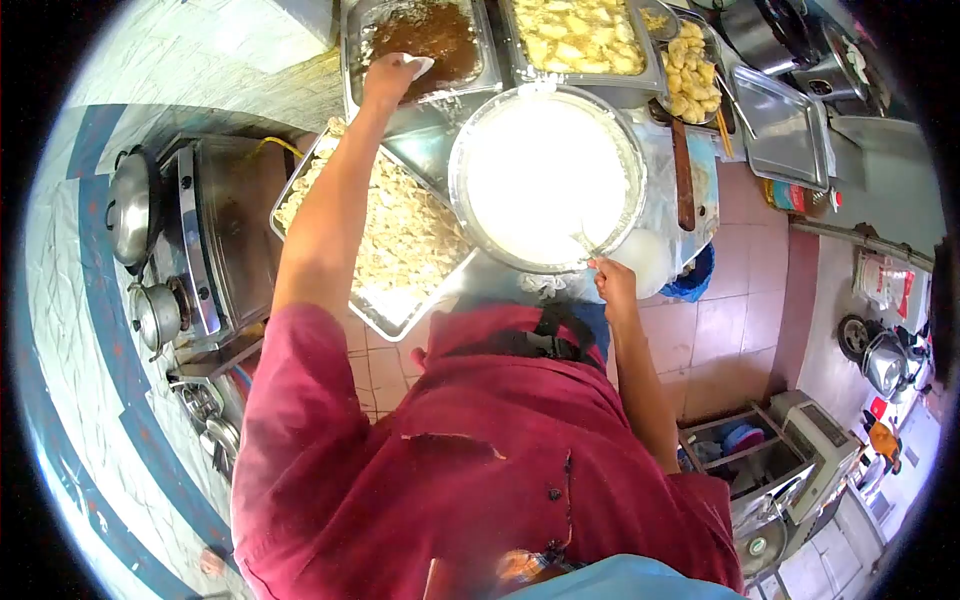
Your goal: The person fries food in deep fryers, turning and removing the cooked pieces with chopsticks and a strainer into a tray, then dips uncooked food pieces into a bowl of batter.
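Left hand: I am holding a pale piece (421, 67) in my left hand (389, 80), upper left of the frame, over the tray (489, 50) of brown liquid.
Piece: it is looking light and soft, probably slippery when wet; an edge pinch is seeming best.
Right hand: I am closing my right hand (614, 281) around a thin utensil (586, 242) at the bowl's lower-right rim; whether I am touching the rim, I cannot tell.
Bowl: the wide bowl (640, 175) is sitting upper centre, full of white mixture (545, 160), likely heavy and sloshy; opposite rims are offering the steadiest hold.
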The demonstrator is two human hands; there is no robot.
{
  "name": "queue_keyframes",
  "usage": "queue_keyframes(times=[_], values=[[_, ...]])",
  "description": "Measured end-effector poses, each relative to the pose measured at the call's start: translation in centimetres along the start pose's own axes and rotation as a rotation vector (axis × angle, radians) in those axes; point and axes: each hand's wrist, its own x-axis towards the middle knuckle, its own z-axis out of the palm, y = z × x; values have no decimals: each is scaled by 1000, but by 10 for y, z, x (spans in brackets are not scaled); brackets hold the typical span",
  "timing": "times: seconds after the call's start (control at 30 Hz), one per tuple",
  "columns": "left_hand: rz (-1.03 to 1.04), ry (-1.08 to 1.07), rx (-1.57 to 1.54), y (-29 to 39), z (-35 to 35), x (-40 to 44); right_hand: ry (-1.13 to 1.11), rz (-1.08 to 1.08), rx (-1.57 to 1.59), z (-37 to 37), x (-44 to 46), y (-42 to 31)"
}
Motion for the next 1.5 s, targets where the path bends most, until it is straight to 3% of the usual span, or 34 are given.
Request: queue_keyframes(times=[0.1,0.13,0.17,0.23,0.3,0.33,0.37,0.4,0.43,0.5,0.53,0.57,0.63,0.67,0.7,0.77,0.87,0.97,1.13,1.37,1.47,1.5], values=[[132,-2,247,-5,5,6,41,-27,-20,-2,-3,-6],[48,-97,213,7,-2,-3,56,-29,-36,-3,-2,-5],[140,45,249,12,-2,-18,39,-72,4,-10,5,3],[113,154,148,11,-9,-48,44,-83,-35,-8,-2,-12],[77,258,-153,22,-21,-117,32,-96,-31,-9,3,-12],[231,391,-157,-15,-8,-134,28,-108,-29,-10,4,-12],[68,357,-189,-13,-8,-176,22,-102,-31,-8,4,-12],[49,483,-90,-54,16,-203,14,-97,-37,-6,4,-13],[-25,448,-294,-67,29,-243,3,-93,-46,-3,3,-13],[-157,495,-203,-111,67,-313,-2,-77,-73,4,4,-14],[-350,246,-370,-101,72,-338,-4,-71,-86,7,5,-14],[-208,207,-276,-136,107,-357,-20,-78,-98,10,6,-13],[-132,-77,-145,-116,117,-369,-57,-95,-124,16,9,-11],[16,-84,-100,-113,124,-373,-66,-116,-141,18,9,-10],[-69,-231,133,-81,110,-371,-79,-140,-160,19,7,-11],[144,-93,204,-108,130,-365,-91,-162,-186,23,8,-14],[208,-210,331,-114,138,-355,-72,-153,-198,22,5,-11],[325,-154,256,-127,148,-354,-96,-165,-196,16,5,-6],[197,-485,413,-100,137,-361,-73,-178,-217,18,6,-4],[349,-275,343,-130,193,-367,-89,-177,-198,25,3,-6],[345,-337,277,-127,178,-365,-76,-177,-161,24,3,-6],[286,-265,263,-119,166,-367,-71,-163,-163,24,4,-7]])
